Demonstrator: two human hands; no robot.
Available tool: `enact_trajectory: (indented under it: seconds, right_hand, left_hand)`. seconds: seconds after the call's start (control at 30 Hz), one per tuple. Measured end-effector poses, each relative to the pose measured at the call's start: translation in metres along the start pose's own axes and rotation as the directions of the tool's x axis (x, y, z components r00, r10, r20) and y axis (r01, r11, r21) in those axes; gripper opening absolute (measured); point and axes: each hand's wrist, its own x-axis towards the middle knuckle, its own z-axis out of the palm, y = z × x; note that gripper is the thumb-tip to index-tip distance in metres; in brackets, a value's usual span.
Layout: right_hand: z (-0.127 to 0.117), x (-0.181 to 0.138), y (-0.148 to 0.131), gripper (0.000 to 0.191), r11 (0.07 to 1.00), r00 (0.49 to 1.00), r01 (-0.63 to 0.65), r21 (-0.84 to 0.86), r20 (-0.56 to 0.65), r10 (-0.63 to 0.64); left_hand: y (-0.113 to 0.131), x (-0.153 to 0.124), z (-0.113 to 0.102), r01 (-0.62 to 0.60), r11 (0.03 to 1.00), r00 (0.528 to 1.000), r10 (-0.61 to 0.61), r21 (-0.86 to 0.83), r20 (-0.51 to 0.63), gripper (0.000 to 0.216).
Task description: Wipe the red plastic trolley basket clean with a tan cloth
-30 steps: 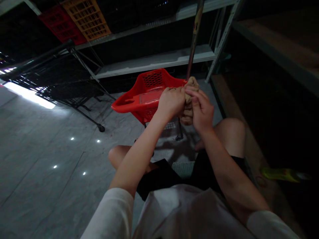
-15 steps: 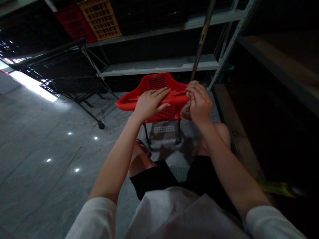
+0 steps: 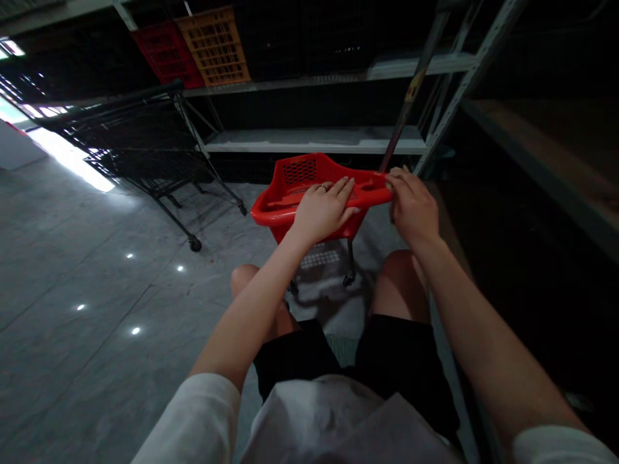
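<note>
Grey stone-look floor (image 3: 97, 270), glossy and dotted with reflected lamps, runs through a dim storeroom to bare metal shelving (image 3: 314, 138). A person in white sleeves and black shorts (image 3: 396, 361) sits with a red basket (image 3: 300, 183) at 12 o'clock from the knees. The basket is moulded plastic with a smooth, flared rim and perforated walls, and it stands on a thin wheeled frame on the floor.

The left hand (image 3: 322, 209) lies flat across the near rim with its grip open, fingers straight, and a ring (image 3: 323, 187) on one finger. The right hand (image 3: 413, 206) touches the rim's corner at 3 o'clock with bent fingers; whether that grip closes on the plastic cannot be told.

A black wire trolley (image 3: 140, 145) stands at 10 o'clock from the basket. A red crate (image 3: 162, 45) and an orange crate (image 3: 215, 45), both lattice-walled, sit on the shelving at 11 o'clock. A dark pole (image 3: 411, 96) leans at 1 o'clock, its yellow label too blurred to read.
</note>
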Motion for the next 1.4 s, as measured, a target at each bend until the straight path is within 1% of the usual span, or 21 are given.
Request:
enact_trajectory:
  seconds: [0.03, 0.1, 0.2, 0.27, 0.33, 0.37, 0.47, 0.5, 0.53, 0.6, 0.67, 0.73, 0.8, 0.9, 0.97, 1.0, 1.07, 1.2, 1.27, 1.33, 1.4]
  right_hand:
    - [0.002, 0.003, 0.003, 0.042, 0.999, 0.999, -0.031, -0.010, -0.011, 0.031]
    - [0.012, 0.007, -0.002, 0.044, 0.997, 0.996, -0.078, -0.010, -0.033, 0.078]
    - [0.030, 0.006, -0.030, 0.048, 0.999, 0.999, -0.042, 0.034, -0.003, 0.042]
    - [0.036, 0.005, -0.049, 0.051, 0.998, 0.999, -0.016, 0.054, 0.034, 0.014]
    - [0.033, 0.004, -0.058, 0.052, 0.999, 0.997, -0.010, 0.046, 0.077, 0.006]
    - [0.029, 0.005, -0.057, 0.051, 0.999, 0.994, -0.005, 0.035, 0.106, 0.001]
    - [0.014, 0.013, -0.035, 0.046, 1.000, 0.985, 0.008, -0.006, 0.170, -0.007]
    - [0.010, 0.016, -0.025, 0.045, 1.000, 0.985, 0.002, -0.017, 0.173, 0.001]
    - [0.008, 0.019, -0.016, 0.043, 1.000, 0.986, -0.009, -0.025, 0.169, 0.013]
    - [0.008, 0.024, -0.005, 0.042, 0.999, 0.989, -0.035, -0.027, 0.145, 0.039]
    - [0.014, 0.026, -0.006, 0.041, 0.999, 0.994, -0.053, -0.003, 0.095, 0.053]
    - [0.024, 0.022, -0.022, 0.041, 0.998, 0.999, -0.038, 0.046, 0.032, 0.036]
    - [0.034, 0.015, -0.047, 0.042, 0.994, 0.999, 0.038, 0.103, 0.009, -0.040]
    - [0.045, 0.007, -0.085, 0.045, 0.966, 0.973, 0.201, 0.160, 0.078, -0.215]
    - [0.047, 0.009, -0.094, 0.046, 0.956, 0.954, 0.245, 0.161, 0.134, -0.267]
    - [0.045, 0.012, -0.093, 0.045, 0.959, 0.953, 0.240, 0.153, 0.153, -0.263]
    - [0.038, 0.022, -0.076, 0.043, 0.972, 0.961, 0.198, 0.128, 0.170, -0.218]
    - [0.014, 0.041, -0.018, 0.037, 0.996, 0.987, 0.067, 0.051, 0.142, -0.074]
    - [0.007, 0.045, 0.004, 0.033, 0.999, 0.991, 0.021, 0.030, 0.134, -0.025]
    - [0.008, 0.047, 0.010, 0.031, 0.999, 0.991, 0.014, 0.039, 0.134, -0.019]
    - [0.017, 0.046, 0.000, 0.031, 0.997, 0.990, 0.034, 0.066, 0.134, -0.042]
  left_hand:
    - [0.003, 0.002, 0.001, 0.012, 1.000, 1.000, -0.012, 0.003, -0.006, 0.063]
    - [0.009, 0.005, 0.003, 0.033, 0.999, 0.999, -0.033, 0.010, -0.019, 0.063]
    - [0.015, 0.011, 0.008, 0.042, 0.999, 0.999, -0.042, 0.012, -0.025, 0.063]
    - [0.015, 0.016, 0.009, 0.049, 0.999, 0.999, -0.049, -0.001, -0.017, 0.063]
    - [0.007, 0.021, 0.006, 0.043, 0.999, 0.999, -0.042, -0.029, 0.017, 0.065]
    - [-0.001, 0.022, 0.004, 0.021, 0.998, 0.999, -0.019, -0.053, 0.050, 0.067]
    - [-0.034, 0.013, -0.009, -0.072, 0.986, 0.984, 0.095, -0.148, 0.153, 0.068]
    - [-0.045, 0.006, -0.013, -0.076, 0.984, 0.979, 0.104, -0.161, 0.174, 0.068]
    - [-0.055, -0.003, -0.017, -0.047, 0.988, 0.980, 0.074, -0.145, 0.185, 0.069]
    - [-0.067, -0.021, -0.021, 0.092, 0.994, 0.977, -0.080, -0.052, 0.195, 0.076]
    - [-0.067, -0.034, -0.020, 0.215, 0.975, 0.959, -0.220, 0.047, 0.176, 0.078]
    - [-0.059, -0.038, -0.016, 0.247, 0.964, 0.954, -0.260, 0.096, 0.150, 0.073]
    - [-0.048, -0.035, -0.011, 0.226, 0.968, 0.962, -0.239, 0.110, 0.134, 0.069]
    - [-0.035, -0.024, -0.007, 0.206, 0.971, 0.967, -0.221, 0.118, 0.126, 0.060]
    - [-0.029, -0.018, -0.006, 0.196, 0.973, 0.970, -0.210, 0.119, 0.125, 0.055]
    - [-0.027, -0.017, -0.006, 0.193, 0.974, 0.970, -0.207, 0.117, 0.126, 0.054]
    - [-0.022, -0.016, -0.007, 0.186, 0.977, 0.971, -0.200, 0.108, 0.130, 0.057]
    - [-0.012, -0.018, -0.005, 0.174, 0.981, 0.978, -0.183, 0.090, 0.102, 0.062]
    - [-0.008, -0.018, -0.003, 0.181, 0.980, 0.979, -0.188, 0.088, 0.082, 0.060]
    - [-0.005, -0.017, 0.000, 0.186, 0.979, 0.979, -0.192, 0.086, 0.062, 0.058]
    - [-0.004, -0.014, 0.001, 0.190, 0.978, 0.980, -0.194, 0.084, 0.049, 0.059]
